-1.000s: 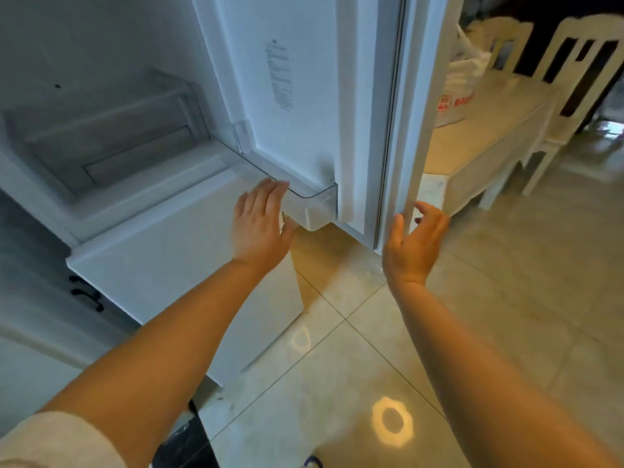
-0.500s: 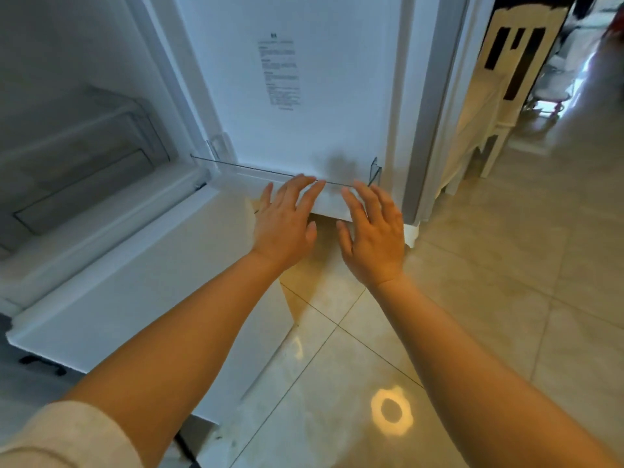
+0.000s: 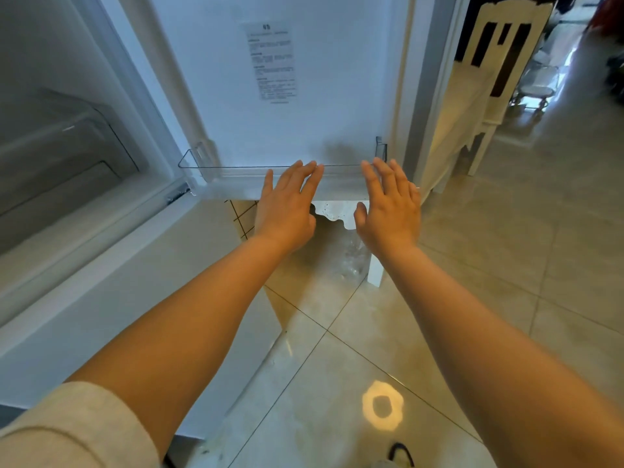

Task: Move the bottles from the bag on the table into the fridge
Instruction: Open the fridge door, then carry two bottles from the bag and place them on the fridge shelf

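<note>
Both hands reach out flat toward the open fridge door [image 3: 304,79], fingers straight and spread, holding nothing. The left hand [image 3: 287,204] lies at about 11 o'clock from the middle of the view, its fingertips against the front of the clear door shelf [image 3: 236,170]; half a second ago it sat in much the same spot on that shelf. The right hand [image 3: 391,204], at about 1 o'clock, has drawn apart from the left since then, so a wider gap shows between them, and its fingers now reach the shelf's right end near the clear bracket. A second ago it was out past the door's edge instead. The fridge [image 3: 84,146] interior with its drawer is at 9 to 10 o'clock. A chair [image 3: 496,62] stands at 2 o'clock behind the door. A round light patch [image 3: 383,405] lies on the floor tiles [image 3: 506,265] at 5 o'clock. No bottles or bag are in view now.
</note>
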